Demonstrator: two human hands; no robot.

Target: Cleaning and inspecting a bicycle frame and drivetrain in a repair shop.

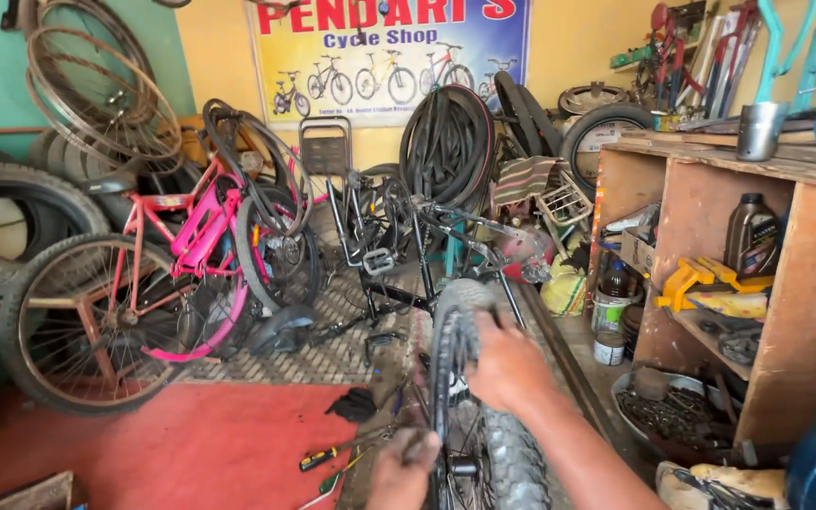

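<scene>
A bicycle wheel with a knobby black tyre (460,312) stands upright in front of me, part of a dark bicycle frame (427,236) turned upside down. My right hand (507,364) grips the top of the tyre and rim from the right side. My left hand (403,467) is lower, closed on something dark near the wheel's spokes and hub (465,465); what it holds is too blurred to tell.
A pink bicycle (191,236) leans at left among tyres and rims. Screwdrivers (318,460) and a black rag (353,404) lie on the red floor. A wooden shelf (805,264) with oil bottles stands right, a bowl of metal parts (672,416) below it.
</scene>
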